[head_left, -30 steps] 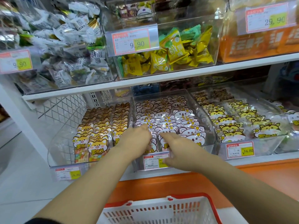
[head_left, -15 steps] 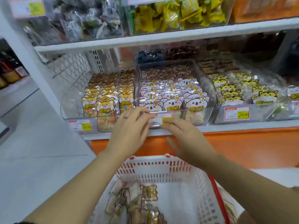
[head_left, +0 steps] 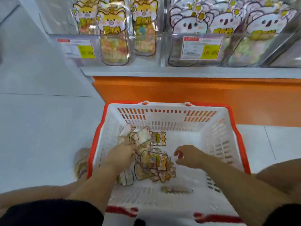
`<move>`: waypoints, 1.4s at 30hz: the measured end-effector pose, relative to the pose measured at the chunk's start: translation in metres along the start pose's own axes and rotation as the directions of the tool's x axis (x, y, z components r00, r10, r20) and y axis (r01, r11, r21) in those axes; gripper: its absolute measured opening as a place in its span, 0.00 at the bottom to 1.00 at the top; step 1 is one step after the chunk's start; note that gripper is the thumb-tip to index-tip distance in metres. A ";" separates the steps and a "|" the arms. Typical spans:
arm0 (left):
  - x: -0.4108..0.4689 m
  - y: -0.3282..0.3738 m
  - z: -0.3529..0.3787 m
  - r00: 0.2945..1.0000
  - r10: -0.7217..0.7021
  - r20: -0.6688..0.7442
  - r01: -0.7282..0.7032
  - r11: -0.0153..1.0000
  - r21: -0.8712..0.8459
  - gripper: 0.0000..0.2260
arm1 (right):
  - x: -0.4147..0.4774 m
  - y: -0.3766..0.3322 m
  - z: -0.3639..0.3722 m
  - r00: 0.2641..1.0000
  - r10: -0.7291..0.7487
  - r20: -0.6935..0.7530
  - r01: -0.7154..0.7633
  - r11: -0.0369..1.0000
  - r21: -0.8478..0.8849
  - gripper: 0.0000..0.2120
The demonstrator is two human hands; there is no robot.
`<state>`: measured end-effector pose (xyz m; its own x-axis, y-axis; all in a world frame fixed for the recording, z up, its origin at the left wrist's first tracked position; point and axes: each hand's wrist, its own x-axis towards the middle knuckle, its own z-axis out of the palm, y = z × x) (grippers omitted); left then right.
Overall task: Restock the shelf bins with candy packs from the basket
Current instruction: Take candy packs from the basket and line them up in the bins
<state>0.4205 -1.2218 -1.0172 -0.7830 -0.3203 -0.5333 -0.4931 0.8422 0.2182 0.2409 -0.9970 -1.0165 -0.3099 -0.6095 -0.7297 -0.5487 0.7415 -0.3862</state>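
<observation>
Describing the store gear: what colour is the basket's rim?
Red, around the white basket; the head view shows it.

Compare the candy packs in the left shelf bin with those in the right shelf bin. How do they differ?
The left-bin packs show a yellow-orange cat-like face; the right-bin packs show a white koala face with grey ears. Two left-bin packs show their clear bodies beside the left price tag; the right price tag covers part of the right-bin packs. Both kinds stand upright, carry yellow lettering and hold coloured candy.
</observation>
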 end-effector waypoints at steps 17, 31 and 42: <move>0.016 -0.031 0.061 0.919 -0.136 0.369 0.159 0.987 -0.033 0.20 | 0.022 0.007 0.096 0.913 0.045 0.405 0.021 0.988 -0.156 0.26; 0.027 0.018 0.043 0.987 -0.040 0.158 0.015 0.988 0.156 0.21 | 0.035 0.009 0.030 0.951 0.308 -0.003 -0.181 0.567 0.803 0.07; 0.052 0.037 0.082 0.978 0.114 0.177 -0.173 0.915 0.365 0.30 | 0.029 0.039 0.046 0.839 0.531 0.121 -0.325 0.310 0.894 0.10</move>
<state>0.3927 -1.1719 -1.1045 -0.7548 -0.1404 -0.6408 -0.1776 0.9841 -0.0064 0.2466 -0.9729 -1.0784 -0.4571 -0.0833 -0.8855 0.6248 0.6785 -0.3864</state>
